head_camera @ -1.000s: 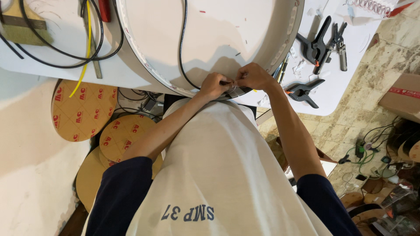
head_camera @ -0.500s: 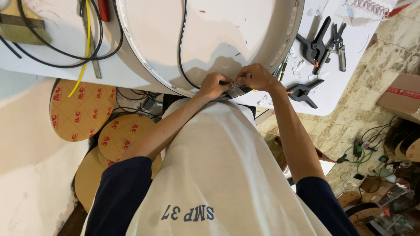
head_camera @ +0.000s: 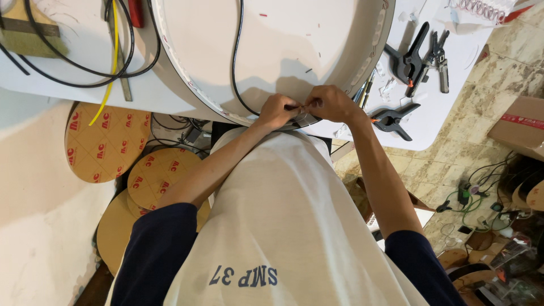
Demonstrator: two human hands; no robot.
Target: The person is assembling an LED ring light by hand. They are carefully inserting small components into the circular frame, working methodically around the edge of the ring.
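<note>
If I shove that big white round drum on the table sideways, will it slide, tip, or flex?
The white drum lies flat and wide on the table, so it would probably slide, not tip. Its thin rim wall may flex where both hands, left and right, pinch it. The black cable would likely drag along.

1. A white worktop [head_camera: 51, 79] spans ten to two o'clock.
2. Mottled beige stone floor [head_camera: 481, 85] lies at three o'clock, littered with cables [head_camera: 470, 195].
3. A cardboard box [head_camera: 518, 127] sits at three o'clock.
4. A pale wall [head_camera: 34, 215] fills eight o'clock.

Bright, even indoor light, soft shadows beneath the hands [head_camera: 306, 107], sharp focus, slight wide-angle bending at edges.
</note>
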